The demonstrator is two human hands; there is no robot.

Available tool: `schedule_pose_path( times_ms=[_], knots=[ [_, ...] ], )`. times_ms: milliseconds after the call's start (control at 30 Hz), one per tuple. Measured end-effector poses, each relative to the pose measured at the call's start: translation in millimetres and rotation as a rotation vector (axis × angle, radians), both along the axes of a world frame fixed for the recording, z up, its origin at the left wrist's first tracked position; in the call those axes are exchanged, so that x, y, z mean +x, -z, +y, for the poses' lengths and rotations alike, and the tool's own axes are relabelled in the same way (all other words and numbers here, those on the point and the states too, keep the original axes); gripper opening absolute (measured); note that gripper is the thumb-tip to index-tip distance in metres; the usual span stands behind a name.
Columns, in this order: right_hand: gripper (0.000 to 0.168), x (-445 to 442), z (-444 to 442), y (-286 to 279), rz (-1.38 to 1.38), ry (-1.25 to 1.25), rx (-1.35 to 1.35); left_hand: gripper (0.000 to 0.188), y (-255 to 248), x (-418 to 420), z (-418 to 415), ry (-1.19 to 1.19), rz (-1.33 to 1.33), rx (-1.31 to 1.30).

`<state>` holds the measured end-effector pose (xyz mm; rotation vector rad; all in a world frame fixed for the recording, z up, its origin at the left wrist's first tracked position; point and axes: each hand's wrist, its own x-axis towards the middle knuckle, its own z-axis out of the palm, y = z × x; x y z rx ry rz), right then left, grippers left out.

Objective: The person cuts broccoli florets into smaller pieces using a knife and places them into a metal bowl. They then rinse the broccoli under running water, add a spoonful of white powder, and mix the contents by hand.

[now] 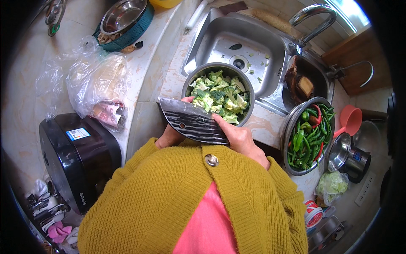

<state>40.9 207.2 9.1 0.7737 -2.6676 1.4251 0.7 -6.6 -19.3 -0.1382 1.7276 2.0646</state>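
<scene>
My right hand grips a broad cleaver at its right end, with a finger along the blade. The dark, streaked blade has a small hole and lies flat to my view in front of my body. Behind it is my left hand, mostly hidden; a fingertip shows above the blade near the bowl's rim. What that hand holds cannot be seen. Just beyond the blade, cut broccoli florets fill a round metal bowl at the front edge of the sink.
The steel sink holds green scraps, under a curved faucet. A smaller basin contains brown pieces. Right stands a metal bowl of green and red peppers. Left are a plastic bag and a black appliance.
</scene>
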Motion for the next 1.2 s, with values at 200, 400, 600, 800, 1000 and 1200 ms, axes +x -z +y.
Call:
schedule_pose_path(
  times_ms=[200,400,600,800,1000,1200],
  knots=[
    [0.078,-3,-5,3,-0.141,0.014,0.059,0.038,18,14,11,-0.229,0.105,0.039],
    [0.086,-6,-13,3,-0.259,0.087,0.099,0.036,-20,4,23,-0.209,-0.074,0.107],
    [0.089,-10,-19,12,-0.141,0.115,0.080,0.043,-7,8,28,-0.162,0.171,-0.166],
    [0.087,-12,-18,4,-0.227,0.094,-0.005,0.038,-30,0,19,-0.211,-0.125,0.225],
    [0.080,-12,-25,12,-0.201,0.135,0.060,0.053,-21,9,26,-0.049,0.196,-0.235],
    [0.071,-17,-24,16,-0.291,0.220,-0.050,0.048,-33,-3,22,-0.104,-0.148,0.213]
  ],
)
